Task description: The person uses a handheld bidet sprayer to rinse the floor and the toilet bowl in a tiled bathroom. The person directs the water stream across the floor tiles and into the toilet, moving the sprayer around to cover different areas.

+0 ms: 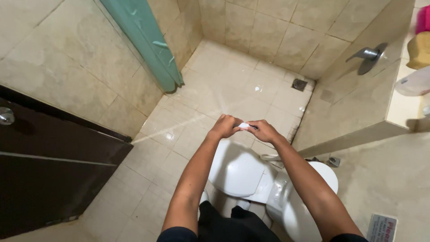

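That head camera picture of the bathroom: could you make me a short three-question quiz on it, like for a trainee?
1. True or false: both hands, the left hand and the right hand, meet on one small white object.
2. The toilet lid below the hands is: A) raised, B) closed, C) missing.
3. Fill in: the shower curtain at upper left is ____ in colour.

Key
1. True; what the object is cannot be told.
2. B, closed.
3. Teal green; it hangs near the tiled wall, above the dark door.
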